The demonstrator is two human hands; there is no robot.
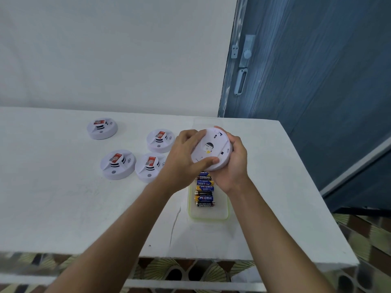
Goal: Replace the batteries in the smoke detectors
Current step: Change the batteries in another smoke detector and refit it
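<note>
Hands are both wrapped around 1 white smoke detector (pixel 211 149), held up above the white table (pixel 63 197) with its back side tilted toward the camera. Left hand (pixel 186 159) grips the left edge, thumb laid across the lower rim, fingers curled over the top. Right hand (pixel 233 163) cups the right side from underneath, fingers closed round the rim. Back plate looks like it's on, with a small label and a yellowish spot near the middle, though I can't tell if it's loosened at all.

Right below the held unit there's a clear shallow tray (pixel 209 214) with a row of AA batteries (pixel 204 191) lying side by side, mixed brands, some blue and gold, some black. The top end of the row is hidden behind the hands.

Off to the left, 4 more smoke detectors (pixel 118 164) sit face up on the table, each with a red tag on top: 1 far back on its own, 3 closer in a loose cluster. The nearest 2 almost touch.

Blue door (pixel 306 81) stands behind the table on the right.
</note>
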